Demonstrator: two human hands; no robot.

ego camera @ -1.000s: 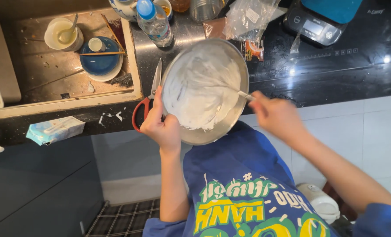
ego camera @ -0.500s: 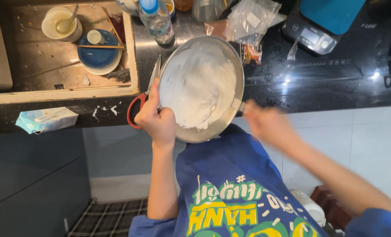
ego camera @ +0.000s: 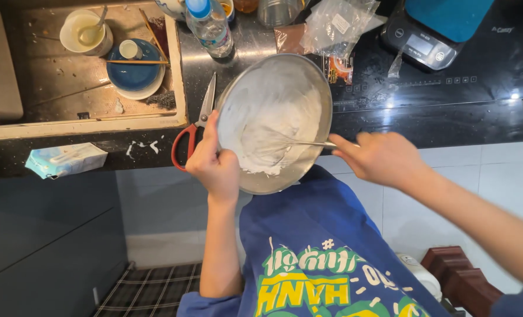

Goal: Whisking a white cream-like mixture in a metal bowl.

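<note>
Two hands work one vessel here. I see the left hand (ego camera: 214, 167) clamped on the near rim of the round, shallow stainless-steel mixing bowl (ego camera: 273, 120), thumb inside the rim, tilting it towards the body at the edge of the dark counter (ego camera: 449, 111). The right hand (ego camera: 382, 158) is closed around the handle of a thin wire whisk (ego camera: 291, 142), whose head lies in the white, thick batter (ego camera: 267, 117) coating most of the bowl's inside. I judge the mixing well advanced: the white mass looks smooth and clings to the walls, though streaks suggest beating is not finished. Just beyond the left hand lie red-handled scissors (ego camera: 194, 132); farther off stand a clear plastic bottle with a blue cap (ego camera: 209, 26) and a blue ceramic bowl (ego camera: 133, 73).
</note>
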